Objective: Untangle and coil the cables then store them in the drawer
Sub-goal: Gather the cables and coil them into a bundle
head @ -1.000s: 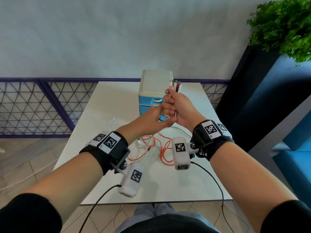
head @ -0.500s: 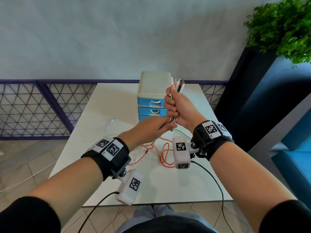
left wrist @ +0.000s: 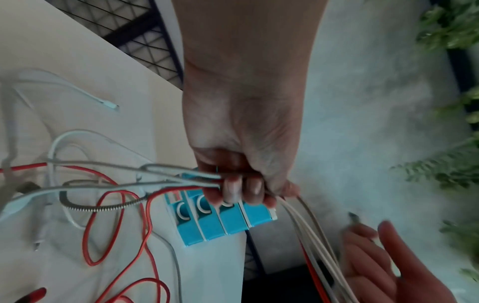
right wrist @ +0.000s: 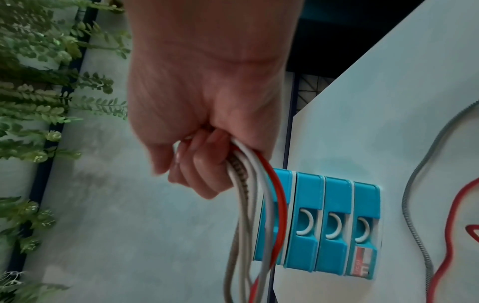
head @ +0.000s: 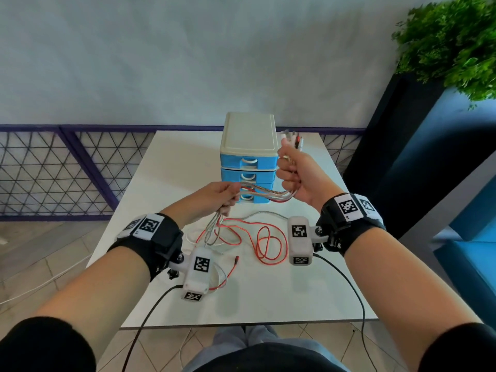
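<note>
A bundle of cables [head: 264,194], red, white and braided, runs between my two hands above the table. My right hand [head: 294,173] grips the bundle in a fist near its plug ends [head: 291,137], which stick up above the fist. My left hand [head: 224,196] grips the same bundle lower and to the left; in the left wrist view my left hand [left wrist: 243,184] has its fingers curled round the strands. Loose red cable [head: 264,241] and white cable [left wrist: 64,143] lie in loops on the white table [head: 268,296]. The blue drawer unit [head: 249,159] stands behind, all drawers shut.
A white cable end [left wrist: 110,105] lies apart on the table's left side. A purple mesh railing [head: 67,167] runs behind the table. A dark planter with a green plant [head: 453,41] stands to the right. Black sensor leads [head: 346,280] hang from both wrists.
My hands have drawn apart: the left slid down and left along the bundle, the right moved right. A stretch of cable now shows between them, and the loops have shifted.
</note>
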Tool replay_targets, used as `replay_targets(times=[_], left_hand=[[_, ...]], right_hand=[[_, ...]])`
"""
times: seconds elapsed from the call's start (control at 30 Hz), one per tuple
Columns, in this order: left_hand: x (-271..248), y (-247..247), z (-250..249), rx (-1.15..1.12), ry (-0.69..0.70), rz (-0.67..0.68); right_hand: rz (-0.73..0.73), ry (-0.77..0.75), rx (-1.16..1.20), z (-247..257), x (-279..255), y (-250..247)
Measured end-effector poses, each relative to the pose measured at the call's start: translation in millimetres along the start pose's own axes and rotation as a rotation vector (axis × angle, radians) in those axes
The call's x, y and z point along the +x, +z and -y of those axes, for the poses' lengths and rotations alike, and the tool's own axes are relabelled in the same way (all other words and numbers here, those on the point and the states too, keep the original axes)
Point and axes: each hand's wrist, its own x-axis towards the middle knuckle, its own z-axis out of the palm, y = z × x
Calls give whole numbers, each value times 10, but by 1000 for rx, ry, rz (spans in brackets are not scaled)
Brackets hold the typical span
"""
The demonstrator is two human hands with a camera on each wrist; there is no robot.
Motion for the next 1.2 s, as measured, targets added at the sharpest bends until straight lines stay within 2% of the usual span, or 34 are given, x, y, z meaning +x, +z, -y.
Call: replay_targets(times=[0.1,0.2,0.33,0.43,0.63,0.73,0.83,0.97,1.1,1.2], left_hand=[[34,42,-124,90,72,-83],[61,41,-176,89,94,-116],[24,-20,-215,11,75,-125],[-5,-68,-254,165,142,-116],[63,-7,-381,368,289,-197],[108,17,-373,450,332,-275],[113,62,-388,483,364,-280],[113,95,-399,484,322,-266],[109,129,-408,423,252,-314],[104,100,-439,404,78,-303]], right_hand=[[128,152,-164,-53,-49,67],[190,211,-211,-77,-72,71],[9,89,-155,-121,-15,63],[-53,27,-133,-151,-10,76],[200,139,-229,-233,-28,183],[238,155,-231,-251,-57,258],[288,162,-237,-283,-71,259],[318,209,-229,-282,-86,240],[242,161,-413,-274,-81,246],[159,118,-511,-320,-31,228]])
